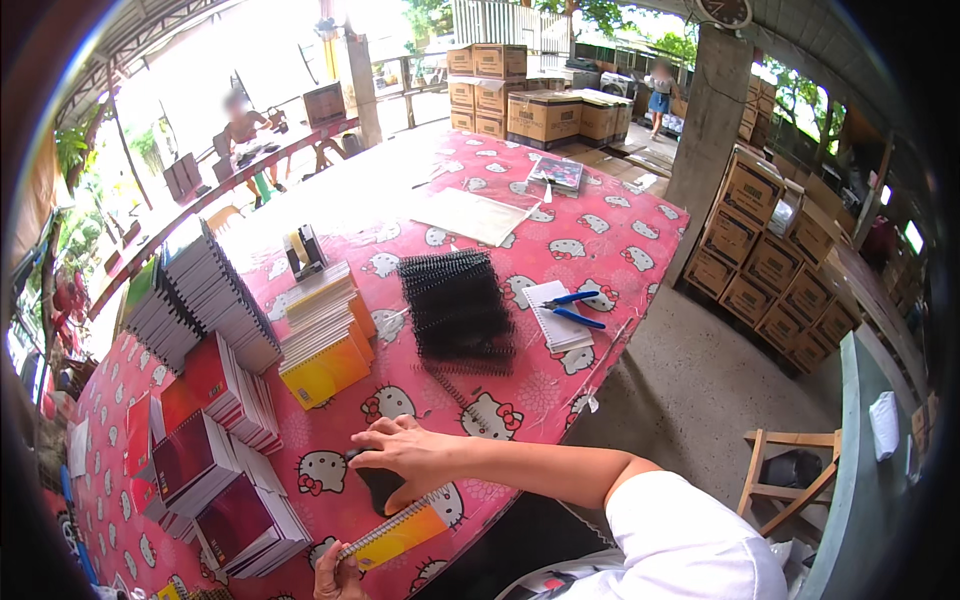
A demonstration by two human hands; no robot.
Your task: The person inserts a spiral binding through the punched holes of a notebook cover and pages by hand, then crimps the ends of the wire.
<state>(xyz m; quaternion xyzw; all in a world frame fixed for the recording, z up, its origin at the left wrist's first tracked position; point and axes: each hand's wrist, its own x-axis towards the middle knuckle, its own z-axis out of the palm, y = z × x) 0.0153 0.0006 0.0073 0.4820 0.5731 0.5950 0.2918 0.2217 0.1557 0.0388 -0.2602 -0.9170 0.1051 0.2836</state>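
At the near edge of the table, my left hand [338,578] pinches the coil end of a yellow spiral notebook [405,536]. The notebook lies at a slant, its metal coil along the upper edge. My right arm reaches across from the right, and my right hand [405,457] grips a flat black object [376,486] just above the notebook, fingers over its far end and thumb on its near side. The hand covers much of it, so its kind does not show. A loose dark coil [455,395] lies beyond my right hand, below a pile of black binding coils [455,308].
Stacked yellow notebooks [328,345], dark red notebooks [235,515] and grey-edged notebooks [215,290] stand on the left. Blue-handled pliers [575,310] rest on a small white notepad [552,328]. A tape dispenser [303,252] stands behind. Cardboard boxes [770,265] and two people are farther off.
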